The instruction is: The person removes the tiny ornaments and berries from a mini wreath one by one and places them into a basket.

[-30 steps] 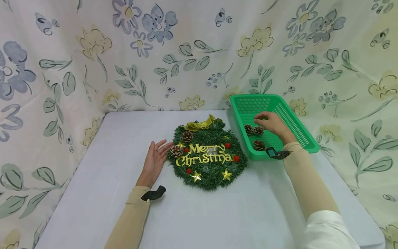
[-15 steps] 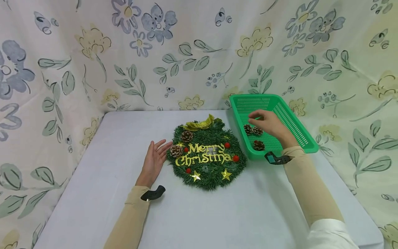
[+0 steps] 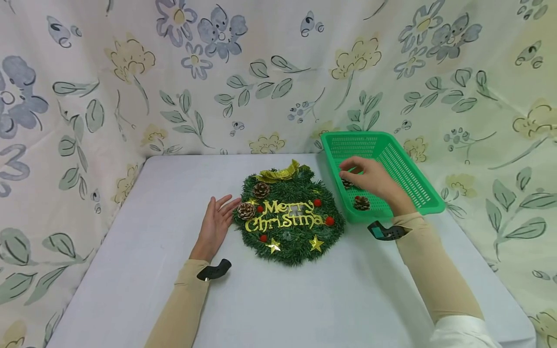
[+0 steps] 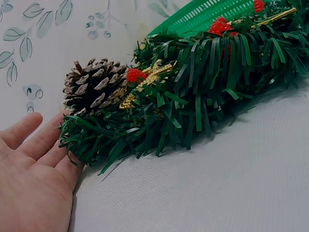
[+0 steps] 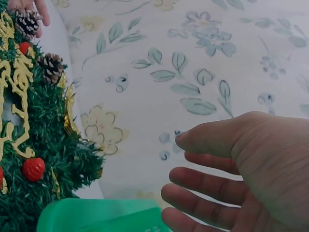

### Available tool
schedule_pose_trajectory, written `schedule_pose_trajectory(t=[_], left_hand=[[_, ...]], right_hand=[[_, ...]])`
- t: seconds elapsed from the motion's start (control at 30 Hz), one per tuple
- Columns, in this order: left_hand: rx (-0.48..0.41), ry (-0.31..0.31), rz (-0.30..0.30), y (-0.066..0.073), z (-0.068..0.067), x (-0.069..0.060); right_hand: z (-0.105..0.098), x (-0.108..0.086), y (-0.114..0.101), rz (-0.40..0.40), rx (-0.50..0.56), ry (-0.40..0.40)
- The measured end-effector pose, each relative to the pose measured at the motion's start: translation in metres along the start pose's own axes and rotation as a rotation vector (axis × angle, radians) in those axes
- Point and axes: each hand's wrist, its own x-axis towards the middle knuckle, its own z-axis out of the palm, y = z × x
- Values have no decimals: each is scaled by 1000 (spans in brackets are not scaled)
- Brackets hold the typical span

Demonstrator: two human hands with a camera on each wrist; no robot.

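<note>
A green tinsel wreath lies on the table, with gold "Merry Christmas" lettering, red balls, gold stars and a gold bow. On its left side sit two pine cones, an upper one and a lower one. The left hand, palm up with extended fingers, touches the wreath's left edge beside the lower cone. Above the green basket hovers the right hand, fingers loosely bent, nothing visible between them in the right wrist view. It partly covers pine cones in the basket; another cone lies nearer.
The basket stands right of the wreath, close to its edge, with a raised rim. A floral curtain hangs behind the white table. Each wrist carries a black camera mount.
The right hand has moved left across the basket toward its left wall and now covers more of the two upper pine cones. The left hand and the wreath have stayed put.
</note>
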Motion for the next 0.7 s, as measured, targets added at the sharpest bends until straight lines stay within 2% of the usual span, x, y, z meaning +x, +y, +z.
schedule_pose_trajectory(t=[0.7], left_hand=[[2, 4, -2, 0, 1, 0]], right_hand=[[21, -10, -9, -44, 10, -48]])
